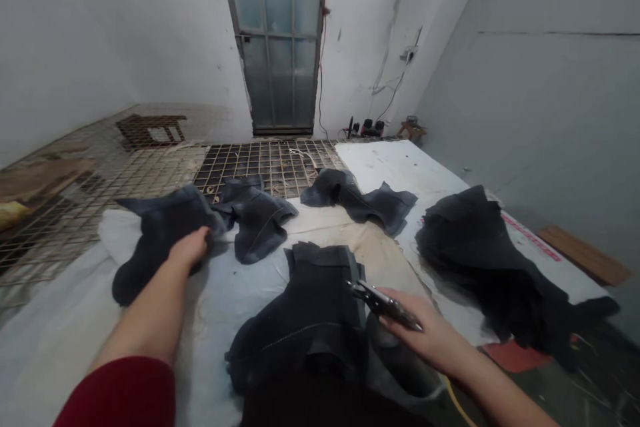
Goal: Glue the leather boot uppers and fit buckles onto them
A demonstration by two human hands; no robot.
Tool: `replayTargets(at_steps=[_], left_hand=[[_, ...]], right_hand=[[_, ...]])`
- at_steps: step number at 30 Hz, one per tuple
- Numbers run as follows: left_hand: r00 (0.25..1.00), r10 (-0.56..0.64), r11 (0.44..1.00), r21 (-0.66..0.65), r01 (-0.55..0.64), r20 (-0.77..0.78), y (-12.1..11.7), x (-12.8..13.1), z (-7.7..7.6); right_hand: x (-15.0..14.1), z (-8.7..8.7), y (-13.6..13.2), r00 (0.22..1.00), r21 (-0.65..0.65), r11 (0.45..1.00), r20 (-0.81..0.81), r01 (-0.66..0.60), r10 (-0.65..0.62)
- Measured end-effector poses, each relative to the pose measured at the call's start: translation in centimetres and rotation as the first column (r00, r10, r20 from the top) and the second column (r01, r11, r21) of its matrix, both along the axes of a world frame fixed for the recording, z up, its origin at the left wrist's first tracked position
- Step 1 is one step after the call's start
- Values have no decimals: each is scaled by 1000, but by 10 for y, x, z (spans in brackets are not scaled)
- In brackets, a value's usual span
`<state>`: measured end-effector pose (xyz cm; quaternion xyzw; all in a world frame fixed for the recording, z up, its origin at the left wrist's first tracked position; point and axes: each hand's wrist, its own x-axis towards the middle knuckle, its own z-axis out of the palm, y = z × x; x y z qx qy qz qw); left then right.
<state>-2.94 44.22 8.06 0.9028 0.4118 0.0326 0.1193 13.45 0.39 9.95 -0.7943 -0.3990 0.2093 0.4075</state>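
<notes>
At the left, my left hand (189,248) is closed on the edge of a dark boot-shaped fabric piece (163,230) that lies on the white sheeting. My right hand (425,323) grips a silver and black plier-like tool (385,303), its tip pointing left. That tip is over the right edge of a stack of dark boot-shaped pieces (310,307) in front of me. A pale stitched line runs across the top piece of this stack. The exact kind of tool is not clear.
More dark pieces lie beyond, at the centre left (263,217) and centre right (370,203). A large dark heap (475,253) is at the right. Wire mesh (250,163) stretches behind the sheeting (215,327). A yellow cord (457,400) hangs below my right wrist.
</notes>
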Motion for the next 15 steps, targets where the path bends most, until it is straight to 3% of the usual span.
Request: replayTargets(at_steps=[6, 12, 15], left_hand=[[998, -3, 990, 140, 12, -64, -6, -13, -34], [993, -115, 963, 242, 119, -31, -17, -8, -28], [986, -165, 951, 261, 163, -11, -21, 3, -29]], right_hand=[[18, 23, 58, 995, -78, 993, 38, -89, 92], [22, 26, 101, 981, -215, 972, 146, -94, 127], [20, 24, 108, 984, -190, 977, 131, -97, 123]])
